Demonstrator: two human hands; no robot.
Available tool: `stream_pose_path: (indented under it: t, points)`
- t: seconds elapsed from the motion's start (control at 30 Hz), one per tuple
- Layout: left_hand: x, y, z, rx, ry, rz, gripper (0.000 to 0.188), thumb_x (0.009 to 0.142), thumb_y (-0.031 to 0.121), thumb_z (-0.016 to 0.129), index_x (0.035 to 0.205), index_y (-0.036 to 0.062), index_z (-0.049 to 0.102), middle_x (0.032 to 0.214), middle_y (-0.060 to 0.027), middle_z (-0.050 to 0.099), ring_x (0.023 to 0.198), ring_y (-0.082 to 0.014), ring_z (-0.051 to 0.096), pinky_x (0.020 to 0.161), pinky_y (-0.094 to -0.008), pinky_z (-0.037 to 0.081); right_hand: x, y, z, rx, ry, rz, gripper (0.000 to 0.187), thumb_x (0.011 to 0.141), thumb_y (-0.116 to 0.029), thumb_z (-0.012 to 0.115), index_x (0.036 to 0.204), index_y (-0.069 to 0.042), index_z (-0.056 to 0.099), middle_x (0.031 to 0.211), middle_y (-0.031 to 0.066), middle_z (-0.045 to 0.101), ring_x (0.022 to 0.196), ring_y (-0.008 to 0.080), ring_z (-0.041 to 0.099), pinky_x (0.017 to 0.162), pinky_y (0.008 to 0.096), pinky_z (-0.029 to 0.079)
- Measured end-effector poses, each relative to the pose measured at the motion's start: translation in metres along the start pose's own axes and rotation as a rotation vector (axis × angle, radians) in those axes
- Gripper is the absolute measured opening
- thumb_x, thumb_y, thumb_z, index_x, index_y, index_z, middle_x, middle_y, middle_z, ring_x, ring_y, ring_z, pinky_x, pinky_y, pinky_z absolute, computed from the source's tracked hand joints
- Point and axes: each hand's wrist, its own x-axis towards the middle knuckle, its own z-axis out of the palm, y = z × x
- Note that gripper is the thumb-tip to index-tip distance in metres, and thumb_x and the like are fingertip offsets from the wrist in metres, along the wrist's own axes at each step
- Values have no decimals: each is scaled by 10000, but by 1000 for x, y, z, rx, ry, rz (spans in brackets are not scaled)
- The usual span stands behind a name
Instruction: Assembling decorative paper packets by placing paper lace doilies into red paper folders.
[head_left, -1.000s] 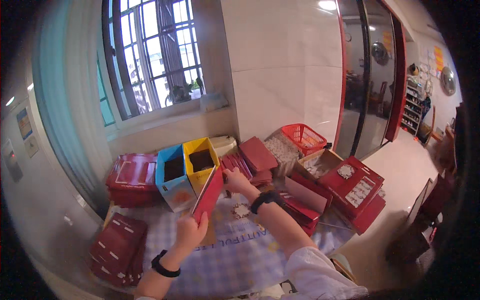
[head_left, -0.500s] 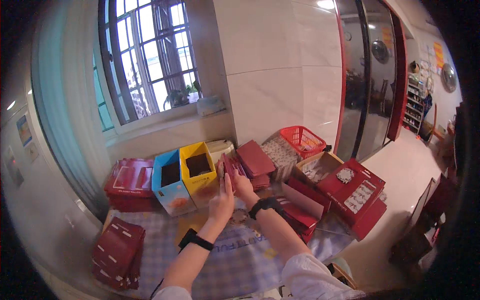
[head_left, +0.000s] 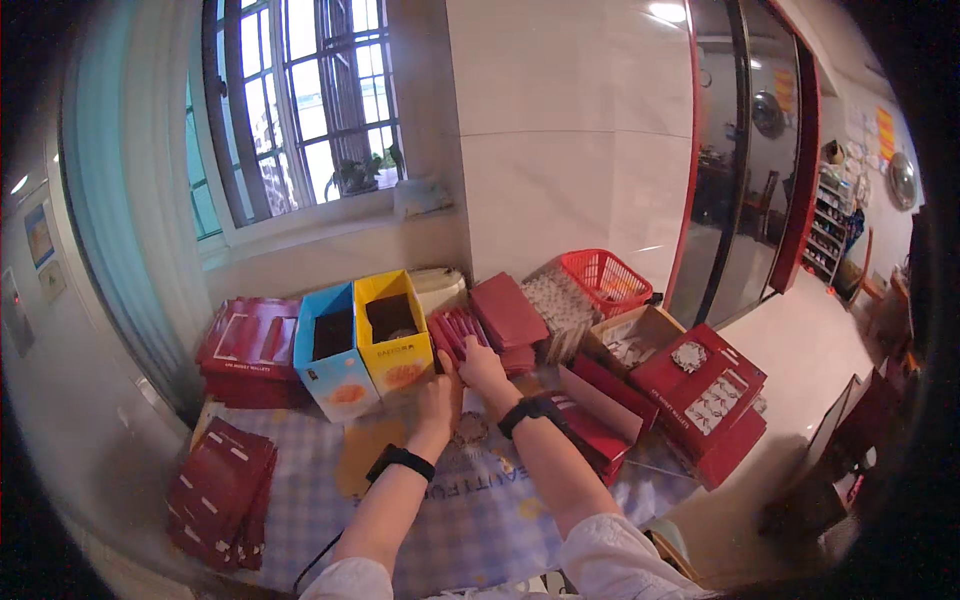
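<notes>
Both hands press side by side on a stack of dark red flat boxes [head_left: 455, 335]: left hand [head_left: 438, 397] flat-fingered, right hand [head_left: 483, 366] fingers resting on it, beside the yellow carton [head_left: 397, 345].

Red basket [head_left: 604, 281], blue box [head_left: 333, 352]

I count two upright open cartons at the table's far edge, one blue [head_left: 330, 352] and one yellow [head_left: 394, 333]. One red mesh basket [head_left: 605, 281] stands at the far right corner. My two hands, left [head_left: 438, 397] and right [head_left: 483, 362], each wear one black wristband.
</notes>
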Motion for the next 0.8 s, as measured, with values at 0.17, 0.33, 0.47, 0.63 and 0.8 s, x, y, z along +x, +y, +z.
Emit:
stream_pose_path:
  t: [0.17,0.33,0.47,0.63,0.8]
  points:
    - [6,-17,20,-111,57,-48,647,793,130,462,1305,-56,113,753,-208,605,659,-334,607,582,-426,500,1,0,4,29,-43,-109,308,721,-119,523,1009,-42,444,853,246,578,829,398,559,715,453,448]
    - [-11,-14,-35,-170,-240,-5,589,744,146,523,1239,-48,269,801,-224,602,710,-365,601,621,-438,495,-17,-17,-25,-135,-133,-140,238,736,-102,486,942,4,436,809,257,583,788,387,582,684,474,459]
    - [-48,-23,-109,-51,-330,220,214,713,150,558,882,21,530,801,-172,601,753,-338,603,638,-432,495,-54,-42,-75,-465,-269,-227,252,728,-170,494,927,-25,550,889,154,607,820,330,595,697,412,483]
    - [-112,-68,-108,-13,-71,350,161,638,170,622,745,60,571,746,-88,563,751,-257,563,603,-377,472,-83,-19,-133,-651,-103,-55,339,716,-331,557,921,-62,583,972,133,561,940,281,548,723,410,473]
    - [-153,-89,-105,39,-55,362,186,683,214,603,806,78,575,847,-91,549,897,-264,508,733,-413,419,-122,16,-169,-952,115,-94,266,735,-221,555,971,-98,565,916,121,571,890,264,557,722,388,458]
